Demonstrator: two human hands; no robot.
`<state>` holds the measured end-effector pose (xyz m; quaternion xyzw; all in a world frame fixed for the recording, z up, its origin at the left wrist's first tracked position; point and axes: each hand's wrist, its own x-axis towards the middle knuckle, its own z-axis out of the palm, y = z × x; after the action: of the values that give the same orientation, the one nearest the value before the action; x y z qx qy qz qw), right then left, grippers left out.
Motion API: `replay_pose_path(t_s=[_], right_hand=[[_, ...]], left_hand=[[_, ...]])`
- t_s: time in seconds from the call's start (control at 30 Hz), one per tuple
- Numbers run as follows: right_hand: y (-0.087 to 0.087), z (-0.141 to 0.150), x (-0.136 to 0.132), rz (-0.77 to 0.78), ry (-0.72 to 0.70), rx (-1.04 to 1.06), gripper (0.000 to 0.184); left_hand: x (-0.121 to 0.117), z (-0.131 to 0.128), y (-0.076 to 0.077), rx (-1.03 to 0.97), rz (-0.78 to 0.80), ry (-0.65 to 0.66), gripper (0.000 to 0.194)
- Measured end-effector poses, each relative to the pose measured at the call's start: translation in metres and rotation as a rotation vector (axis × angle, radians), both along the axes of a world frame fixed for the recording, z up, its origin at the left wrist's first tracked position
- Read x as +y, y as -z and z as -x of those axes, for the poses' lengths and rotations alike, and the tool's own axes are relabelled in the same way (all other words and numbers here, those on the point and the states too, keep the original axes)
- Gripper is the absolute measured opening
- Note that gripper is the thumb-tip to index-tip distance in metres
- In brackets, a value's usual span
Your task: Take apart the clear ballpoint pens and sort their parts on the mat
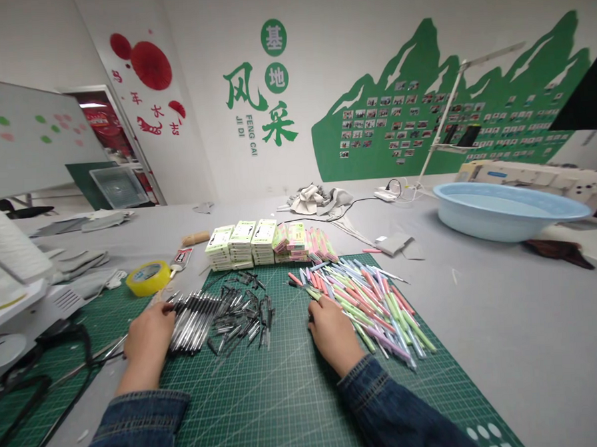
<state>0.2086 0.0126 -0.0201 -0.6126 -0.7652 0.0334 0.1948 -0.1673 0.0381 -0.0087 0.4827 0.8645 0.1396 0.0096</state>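
Note:
My left hand (pixel 150 336) rests at the left end of a row of slim clear and black pen refills (pixel 192 326), its thumb and fingers pinched on a refill's end. Beside that row lies a loose heap of small black-and-clear pen caps (pixel 243 316). At the near left edge of a pile of pastel pen barrels (pixel 377 296) is my right hand (pixel 334 334). Its fingers curl down round a barrel, mostly hidden beneath the hand. The barrels are green, pink, blue and purple, lying across one another. Both heaps lie on a green cutting mat (pixel 253 406).
Stacked small boxes (pixel 242 243) and pink-green packets (pixel 299 240) stand behind the mat. Yellow tape (pixel 148 278) and a glue tube (pixel 181 259) lie left. A blue basin (pixel 508 209) is at right. A white machine (pixel 13 312) and black cables flank the left side.

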Motion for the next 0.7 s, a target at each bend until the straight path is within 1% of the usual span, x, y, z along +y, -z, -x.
replay_pose_path(t_s=[0.1,0.2,0.27,0.3,0.37,0.4,0.43,0.47,0.5,0.53,0.57,0.63,0.7], right_hand=[[0.002,0.002,0.0,-0.006,0.013,-0.08,0.015],[0.005,0.002,0.0,-0.025,0.018,-0.11,0.015],[0.007,0.003,0.0,-0.038,0.013,-0.118,0.015],[0.008,0.004,0.0,-0.041,0.014,-0.122,0.015],[0.01,0.005,-0.001,-0.034,0.017,-0.13,0.016],[0.01,0.005,-0.001,-0.026,0.017,-0.134,0.017],[0.01,0.006,-0.001,-0.016,0.013,-0.139,0.018],[0.01,0.006,-0.001,-0.008,0.01,-0.143,0.018],[0.01,0.007,-0.001,-0.002,0.006,-0.146,0.019],[0.009,0.007,-0.001,0.002,0.006,-0.148,0.018],[0.009,0.008,-0.002,0.005,0.005,-0.147,0.018],[0.008,0.009,-0.002,0.007,0.012,-0.138,0.016],[0.007,0.01,-0.003,0.005,0.023,-0.113,0.013]], left_hand=[[0.0,-0.001,0.0,-0.004,0.013,-0.015,0.038],[-0.002,-0.004,-0.004,0.005,0.024,-0.025,0.037],[-0.006,-0.009,-0.01,0.054,-0.011,-0.021,0.037],[-0.008,-0.013,-0.013,0.096,-0.052,-0.008,0.036],[-0.011,-0.026,-0.02,0.169,-0.152,0.068,0.034],[-0.013,-0.035,-0.023,0.171,-0.179,0.143,0.032],[-0.014,-0.045,-0.025,0.131,-0.166,0.239,0.029],[-0.015,-0.056,-0.026,0.052,-0.101,0.34,0.025],[-0.016,-0.067,-0.025,-0.036,-0.004,0.435,0.022],[-0.017,-0.079,-0.023,-0.097,0.089,0.502,0.019],[-0.019,-0.089,-0.019,-0.124,0.17,0.543,0.016],[-0.023,-0.108,-0.012,-0.087,0.257,0.543,0.013],[-0.028,-0.121,-0.007,-0.007,0.272,0.511,0.012]])
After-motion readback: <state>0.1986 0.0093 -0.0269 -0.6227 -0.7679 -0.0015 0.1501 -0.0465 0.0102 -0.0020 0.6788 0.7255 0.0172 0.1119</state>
